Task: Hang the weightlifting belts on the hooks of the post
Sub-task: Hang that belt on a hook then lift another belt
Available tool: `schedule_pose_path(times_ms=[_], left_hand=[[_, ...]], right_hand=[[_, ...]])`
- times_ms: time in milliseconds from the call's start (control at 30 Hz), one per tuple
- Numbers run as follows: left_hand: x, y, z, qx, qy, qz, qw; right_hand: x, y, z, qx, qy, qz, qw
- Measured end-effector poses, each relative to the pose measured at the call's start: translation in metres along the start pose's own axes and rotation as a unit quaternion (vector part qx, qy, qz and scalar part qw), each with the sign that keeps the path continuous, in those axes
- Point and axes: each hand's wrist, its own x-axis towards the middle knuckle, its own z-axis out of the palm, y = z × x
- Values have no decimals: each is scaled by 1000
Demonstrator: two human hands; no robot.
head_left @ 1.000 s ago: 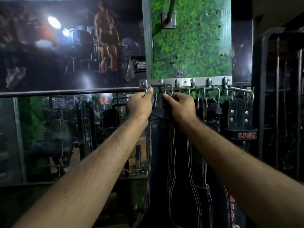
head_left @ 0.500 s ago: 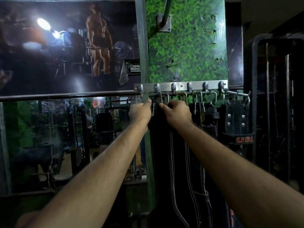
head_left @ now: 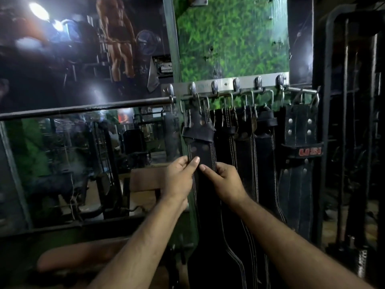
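**Q:** Belts first, please: where is the one being handled, and how does it lie from the hands?

**A:** The leftmost belt (head_left: 201, 151) hangs straight down from the hook rail (head_left: 225, 85) on the green post (head_left: 231, 38). Its metal buckle sits over a hook at the rail's left end, directly above both hands. Its long axis runs top to bottom, from the hook down past the wrists and out of view at the bottom edge.

**Q:** What are the hands doing?

**A:** They are close together on the strap, below the folded leather loop. The left hand (head_left: 180, 180) pinches the strap's left edge, thumb on the front. The right hand (head_left: 226, 182) touches the right edge, with its thumb tip on the front almost meeting the left thumb. Whether the right fingers wrap behind the strap, I cannot tell. Neither hand is clearly nearer; they sit level.

**Q:** So what does the next move depend on?

**A:** My judgement is that the belt already hangs by its own buckle, so the hands need only let go and draw back towards the body.

**Q:** Any writing to read?

**A:** One. The rightmost belt (head_left: 300, 130) has a black band with red letters reading "USI". More dark belts hang between the two. A poster (head_left: 116, 34) of a weightlifter fills the wall to the left; small print there is unreadable.
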Motion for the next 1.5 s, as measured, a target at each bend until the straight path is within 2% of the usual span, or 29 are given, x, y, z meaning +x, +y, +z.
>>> schedule_pose_path(times_ms=[167, 300, 367, 433, 600, 833, 1000, 1133, 1333, 1500], left_hand=[[-38, -78, -11, 55, 16, -21, 998], [-87, -147, -38, 115, -19, -46, 992], [-100, -176, -58, 151, -20, -38, 988], [-113, -182, -68, 185, -3, -70, 980], [-137, -197, -76, 130, 12, -146, 981], [-191, -269, -85, 116, 33, -228, 966], [-229, -334, -95, 126, 38, -281, 951], [-254, -382, -98, 134, 54, -300, 943], [-296, -439, -104, 169, 60, -306, 935], [-330, -471, -110, 166, 29, -349, 922]], right_hand=[[-47, 71, -16, 12, -86, 64, 994], [-118, 139, -20, 14, -144, 153, 978], [-142, 158, -21, 15, -117, 172, 978], [-153, 169, -23, 41, -78, 192, 977], [-170, 191, -22, 77, -33, 229, 970], [-229, 246, -17, 38, -44, 285, 957], [-271, 296, -17, 39, -38, 351, 935], [-317, 337, -19, 30, -31, 393, 919], [-372, 389, -20, 11, -17, 396, 918], [-411, 412, -22, 25, -35, 451, 891]])
